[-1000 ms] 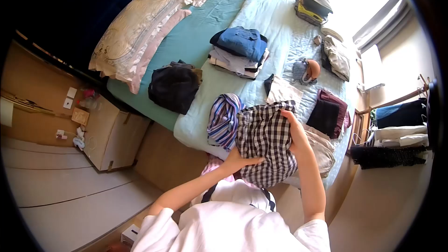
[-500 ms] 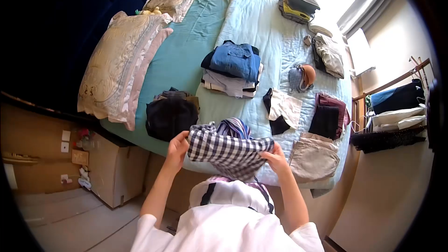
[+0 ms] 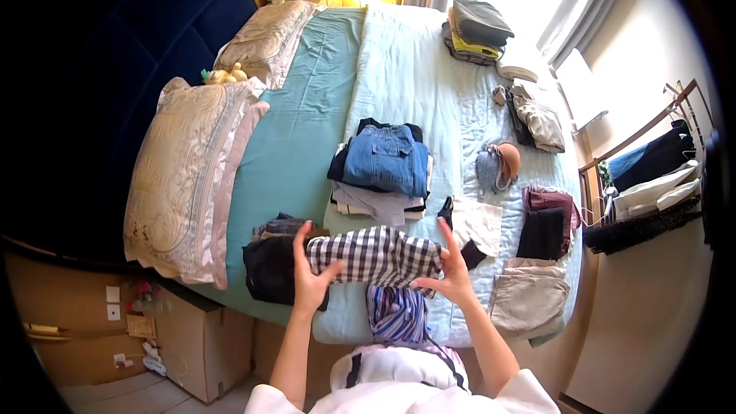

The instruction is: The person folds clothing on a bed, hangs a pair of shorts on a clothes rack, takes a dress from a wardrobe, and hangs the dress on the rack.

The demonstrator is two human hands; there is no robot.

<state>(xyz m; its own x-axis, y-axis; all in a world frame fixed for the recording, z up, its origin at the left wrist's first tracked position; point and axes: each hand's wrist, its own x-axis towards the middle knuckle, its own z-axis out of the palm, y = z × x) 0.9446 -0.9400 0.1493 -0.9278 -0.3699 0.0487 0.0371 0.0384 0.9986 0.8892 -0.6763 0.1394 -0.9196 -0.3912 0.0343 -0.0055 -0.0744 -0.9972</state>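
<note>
A black-and-white checked garment (image 3: 376,255) is stretched between my two hands at the near side of the bed, folded into a long bundle. My left hand (image 3: 310,276) grips its left end, thumb in front and fingers pointing up. At the other end, my right hand (image 3: 454,272) holds it with thumb and fingers wide around the edge. Whether it touches the bed I cannot tell. Just below lies a blue-and-purple striped cloth (image 3: 397,314). Dark folded clothes (image 3: 268,268) lie beside my left hand, and a white-and-black garment (image 3: 477,226) lies past my right.
Folded denim (image 3: 387,159) tops a stack mid-bed. Beige shorts (image 3: 529,299), maroon and black clothes (image 3: 543,222) and a tan-and-blue bra (image 3: 500,165) lie on the right. Pillows (image 3: 188,176) are at left, a cardboard box (image 3: 203,345) below them, a clothes rack (image 3: 644,138) at right.
The checked garment has gone from hanging loose at its lower edge to a narrower folded bundle. My hands have shifted their hold on its ends, and the view has tilted up.
</note>
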